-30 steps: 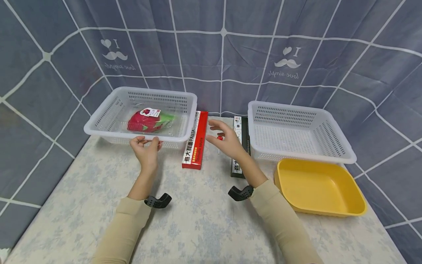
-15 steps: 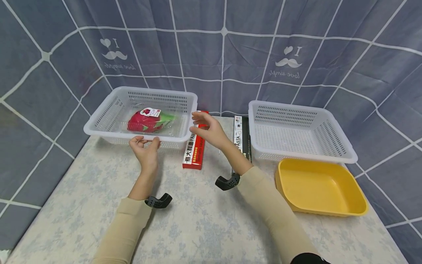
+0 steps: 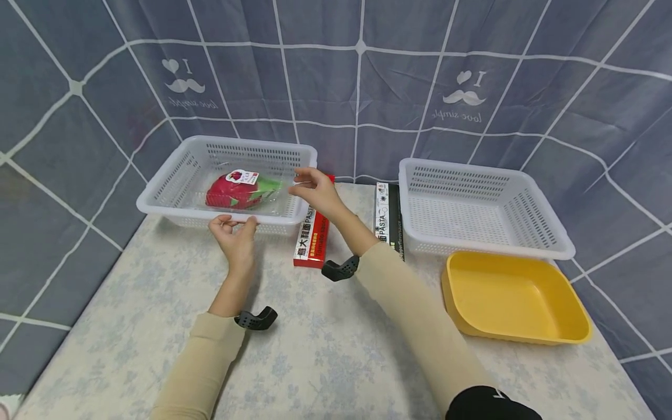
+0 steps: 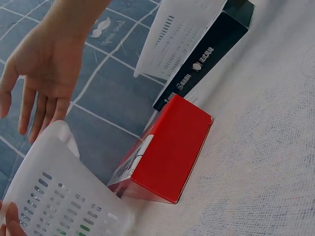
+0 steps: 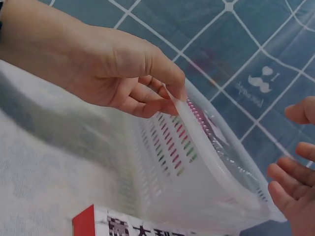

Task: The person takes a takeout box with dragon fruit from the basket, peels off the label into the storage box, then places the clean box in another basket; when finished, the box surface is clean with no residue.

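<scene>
1. Clearly, the left hand [image 3: 235, 242] has hold of the front rim of a white slotted basket [image 3: 173, 212], pinching it between thumb and fingers
2. Over the basket's right end hangs the right hand [image 3: 321, 193], its fingers parted and loosely extended, with nothing in its grasp; whether a fingertip touches the rim, I cannot tell
3. Just beyond the left hand, inside the basket, lies a dragon fruit [image 3: 231, 191] in clear wrapping, red at its left, green towards the right hand, with a white label on top
4. Beneath the right hand and its wrist, a red and white pasta box [image 3: 317, 239] lies on the table [image 3: 315, 344], beside the basket and partly hidden
5. Farther right, past the right wrist, lies a black and white pasta box [image 3: 389, 213], its near end covered by the right sleeve [image 3: 420, 326]
6. Well to the right of both hands stands a second white basket [image 3: 462, 224], with a yellow tub [image 3: 511, 303] at its near side
7. Behind everything, beyond the hands, hangs a blue-grey curtain [image 3: 325, 81] with white lines
</scene>
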A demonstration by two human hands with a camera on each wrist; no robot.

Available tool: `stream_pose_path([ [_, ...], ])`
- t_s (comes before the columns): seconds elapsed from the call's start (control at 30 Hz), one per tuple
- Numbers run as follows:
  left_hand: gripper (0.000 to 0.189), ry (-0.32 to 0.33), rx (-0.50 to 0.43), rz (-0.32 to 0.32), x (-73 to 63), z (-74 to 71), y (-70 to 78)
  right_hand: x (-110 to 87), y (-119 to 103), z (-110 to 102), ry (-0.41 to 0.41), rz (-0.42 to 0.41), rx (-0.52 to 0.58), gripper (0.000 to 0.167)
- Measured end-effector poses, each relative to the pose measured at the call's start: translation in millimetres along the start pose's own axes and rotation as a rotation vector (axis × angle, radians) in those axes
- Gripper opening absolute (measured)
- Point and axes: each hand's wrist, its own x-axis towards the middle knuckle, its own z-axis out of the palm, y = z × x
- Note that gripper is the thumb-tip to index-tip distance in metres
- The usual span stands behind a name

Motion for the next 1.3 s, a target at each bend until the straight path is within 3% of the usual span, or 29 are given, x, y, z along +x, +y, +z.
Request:
stream_pose_path([
  [0.27, 0.046, 0.004, 0.018, 0.005, -0.2, 0.2, 2.1, 19.5, -10, 24, 0.062, 0.199, 0.117, 0.061],
  [0.4, 0.046, -0.001, 0.015, 0.016, 0.4, 0.2, 2.5, 28.3, -14, 33, 0.092, 0.249, 0.103, 0.068],
  [0.6, 0.047, 0.001, 0.008, 0.022, 1.2, -1.6, 0.0, 34.5, -11, 44, 0.043, 0.317, 0.067, 0.079],
  [0.73, 0.046, -0.002, 0.014, 0.026, 1.7, -1.7, -1.9, 33.1, -9, 52, 0.093, 0.322, 0.080, 0.077],
  [0.87, 0.046, -0.009, 0.009, 0.042, 1.6, 0.0, -1.8, 31.9, -10, 59, 0.140, 0.340, 0.166, 0.058],
  [0.97, 0.046, -0.015, -0.003, 0.044, 1.2, 0.3, -1.6, 32.9, -10, 61, 0.123, 0.418, 0.278, 0.046],
  [1.13, 0.045, -0.015, -0.027, 0.039, 0.8, -0.9, -2.6, 35.8, -9, 60, 0.096, 0.570, 0.400, 0.054],
  [1.3, 0.045, -0.021, -0.034, 0.045, 0.6, -2.2, -3.2, 37.9, -8, 60, 0.112, 0.631, 0.438, 0.066],
])
